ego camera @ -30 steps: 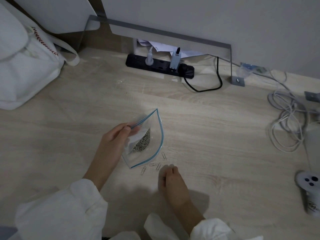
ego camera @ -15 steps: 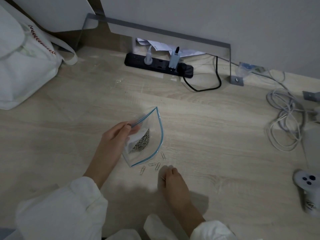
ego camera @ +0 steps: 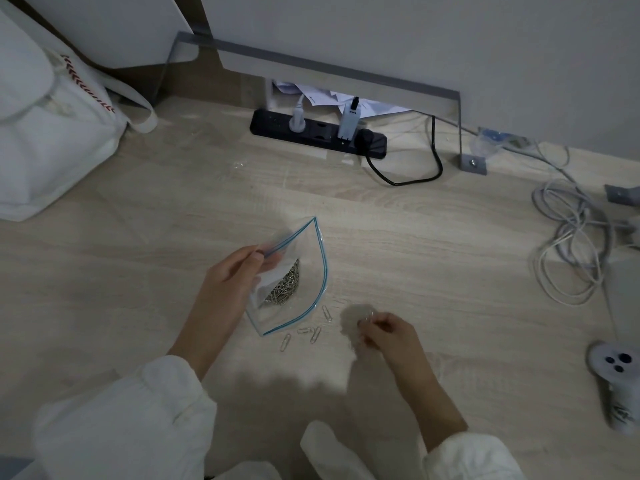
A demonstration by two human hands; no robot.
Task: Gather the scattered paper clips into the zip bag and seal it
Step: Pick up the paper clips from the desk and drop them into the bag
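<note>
left hand (ego camera: pixel 225 285): fingers pinch zip bag (ego camera: pixel 313 268) rim, mouth open, clip pile (ego camera: pixel 284 287) inside | right hand (ego camera: pixel 388 336): right of bag, fingers curled, apparently pinching one clip, blurred | four loose paper clips (ego camera: pixel 315 335): on surface (ego camera: pixel 433 258) just below bag

Left hand (ego camera: pixel 228 282) grips bag (ego camera: pixel 306 303), right hand (ego camera: pixel 389 337) pinches clip (ego camera: pixel 367 318).

A single wide-angle view looked from the person's head, forward and steeply down onto the wooden worktop (ego camera: pixel 433 237). It sat close above the left hand (ego camera: pixel 228 282) and right hand (ego camera: pixel 388 336) at near centre, and reached the wall (ego camera: pixel 450 36) at the far edge.
</note>
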